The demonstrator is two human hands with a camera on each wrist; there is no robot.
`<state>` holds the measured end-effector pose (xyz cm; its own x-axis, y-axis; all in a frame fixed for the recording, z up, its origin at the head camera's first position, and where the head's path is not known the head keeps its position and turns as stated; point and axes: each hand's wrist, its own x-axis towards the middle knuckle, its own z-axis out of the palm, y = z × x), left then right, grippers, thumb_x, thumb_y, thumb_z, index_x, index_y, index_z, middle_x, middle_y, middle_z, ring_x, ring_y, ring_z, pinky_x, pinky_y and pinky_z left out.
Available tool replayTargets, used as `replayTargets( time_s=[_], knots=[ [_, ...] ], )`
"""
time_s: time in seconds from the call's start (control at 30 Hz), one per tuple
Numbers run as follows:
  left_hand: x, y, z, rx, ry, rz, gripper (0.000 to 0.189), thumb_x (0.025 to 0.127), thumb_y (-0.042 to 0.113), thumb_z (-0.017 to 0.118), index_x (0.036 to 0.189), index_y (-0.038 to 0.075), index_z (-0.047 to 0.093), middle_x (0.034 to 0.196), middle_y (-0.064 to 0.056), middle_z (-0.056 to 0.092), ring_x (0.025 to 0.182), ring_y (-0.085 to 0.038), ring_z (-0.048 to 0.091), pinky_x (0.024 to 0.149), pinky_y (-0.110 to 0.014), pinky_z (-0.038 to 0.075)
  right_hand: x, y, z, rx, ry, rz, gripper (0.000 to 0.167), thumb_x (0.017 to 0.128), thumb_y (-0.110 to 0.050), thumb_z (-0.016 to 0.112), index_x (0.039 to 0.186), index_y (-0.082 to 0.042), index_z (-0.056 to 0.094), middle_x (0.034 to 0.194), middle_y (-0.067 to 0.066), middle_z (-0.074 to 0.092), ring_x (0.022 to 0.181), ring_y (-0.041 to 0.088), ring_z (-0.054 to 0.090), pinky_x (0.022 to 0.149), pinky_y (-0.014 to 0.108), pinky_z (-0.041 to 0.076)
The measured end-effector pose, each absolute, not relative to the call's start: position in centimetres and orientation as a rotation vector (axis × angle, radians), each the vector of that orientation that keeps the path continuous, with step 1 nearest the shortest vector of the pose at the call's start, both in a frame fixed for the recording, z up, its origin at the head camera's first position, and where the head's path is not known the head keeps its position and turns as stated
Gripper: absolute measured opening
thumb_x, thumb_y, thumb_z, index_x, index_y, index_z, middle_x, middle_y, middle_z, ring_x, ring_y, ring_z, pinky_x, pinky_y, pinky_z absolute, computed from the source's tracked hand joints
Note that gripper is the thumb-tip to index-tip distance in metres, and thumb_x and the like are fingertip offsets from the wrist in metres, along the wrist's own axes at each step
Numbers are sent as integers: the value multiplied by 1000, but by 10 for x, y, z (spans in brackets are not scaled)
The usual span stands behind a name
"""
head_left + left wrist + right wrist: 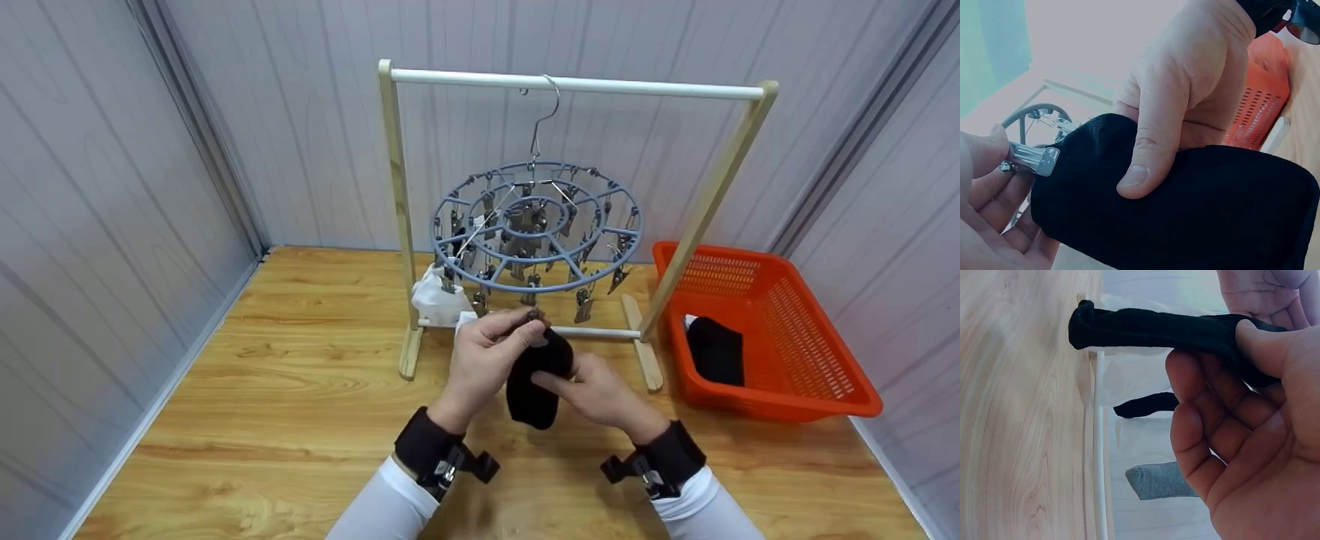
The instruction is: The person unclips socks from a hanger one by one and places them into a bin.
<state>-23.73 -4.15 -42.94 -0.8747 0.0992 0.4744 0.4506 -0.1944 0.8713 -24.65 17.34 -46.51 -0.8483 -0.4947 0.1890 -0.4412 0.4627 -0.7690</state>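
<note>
A black sock [534, 382] hangs between my two hands below the front rim of a round blue-grey clip hanger [541, 288]. My left hand [487, 360] pinches a metal clip [1036, 159], whose tip lies at the sock's edge in the left wrist view. Whether that clip bites the cloth is unclear. My right hand [604, 394] grips the sock from the right, thumb on the near face and fingers behind. In the right wrist view, the sock [1145, 329] stretches out sideways from the right thumb and fingers.
A wooden stand with a white rod [465, 77] carries the hanger. White cloth [439, 296] hangs at its left. Another dark sock [1148, 405] and a grey sock [1161, 481] show behind. An orange basket [817, 405] at right contains a black sock [716, 351].
</note>
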Motion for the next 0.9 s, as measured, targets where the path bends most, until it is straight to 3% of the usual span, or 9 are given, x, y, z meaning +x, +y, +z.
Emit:
replayTargets(
  time_s=[0.23, 0.9],
  knots=[
    [-238, -44, -428, -630, -1825, -2143, 21, 102, 6, 80, 121, -2, 84, 111, -13, 84, 93, -19, 80, 84, -32, 67, -247, 172, -463, -809, 2650, -1325, 27, 108, -34, 76, 117, -10, 85, 106, -1, 82, 93, 14, 69, 82, 31, 55],
    [-236, -47, -426, -561, -1829, -2125, 20, 104, 6, 78, 120, -4, 84, 113, -18, 83, 102, -15, 79, 89, -28, 64, -248, 176, -461, -831, 2679, -1264, 24, 107, -34, 77, 101, -12, 84, 91, -6, 79, 80, 9, 65, 72, 29, 53]
  ],
)
